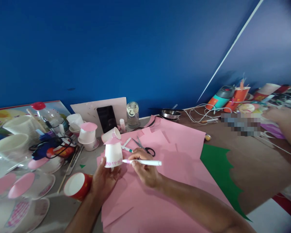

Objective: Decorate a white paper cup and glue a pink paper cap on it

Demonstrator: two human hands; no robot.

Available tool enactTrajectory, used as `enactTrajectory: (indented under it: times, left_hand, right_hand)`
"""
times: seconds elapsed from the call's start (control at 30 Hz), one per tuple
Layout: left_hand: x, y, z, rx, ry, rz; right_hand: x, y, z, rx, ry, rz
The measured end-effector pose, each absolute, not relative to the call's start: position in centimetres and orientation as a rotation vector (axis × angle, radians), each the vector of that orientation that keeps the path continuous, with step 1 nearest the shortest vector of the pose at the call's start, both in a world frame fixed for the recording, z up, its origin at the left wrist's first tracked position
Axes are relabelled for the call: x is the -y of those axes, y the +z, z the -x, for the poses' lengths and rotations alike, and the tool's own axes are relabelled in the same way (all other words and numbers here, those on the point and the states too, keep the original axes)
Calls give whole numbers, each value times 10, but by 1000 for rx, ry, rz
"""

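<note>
My left hand (106, 178) holds an upside-down white paper cup (113, 152) from its left side and below. Pink pen marks run along the cup's lower band, and a pink paper cone (112, 140) sits on top. My right hand (143, 166) is closed around a white marker pen (147, 162), its pink tip at the cup's right lower edge. Under both hands lie sheets of pink paper (174, 187). Black-handled scissors (149, 150) rest just behind my right hand. A red paper cup (78, 186) is tipped beside my left wrist.
Stacked paper cups (20, 126), pink-topped cups (88, 131) and a plastic bottle (48, 115) crowd the left. A phone (107, 119) leans at the back near a glass jar (133, 115). Green paper (218, 171) lies right; another person's hand (278, 115) is at far right.
</note>
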State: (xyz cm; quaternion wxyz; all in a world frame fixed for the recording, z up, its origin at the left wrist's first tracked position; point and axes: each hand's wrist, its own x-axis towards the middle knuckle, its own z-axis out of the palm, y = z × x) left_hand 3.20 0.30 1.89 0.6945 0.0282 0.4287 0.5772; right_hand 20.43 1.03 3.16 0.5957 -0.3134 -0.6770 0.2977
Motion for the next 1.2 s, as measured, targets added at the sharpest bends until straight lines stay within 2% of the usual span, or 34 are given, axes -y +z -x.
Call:
enactTrajectory:
  times: [0.4, 1.2]
  left_hand:
    - [-2, 24, -32, -847, 1251, -124]
    - [-2, 28, -34, -927, 1236, -83]
  right_hand:
    - [-9, 33, -205, 1657, 694, 725]
    - [-11, 32, -205, 1628, 692, 726]
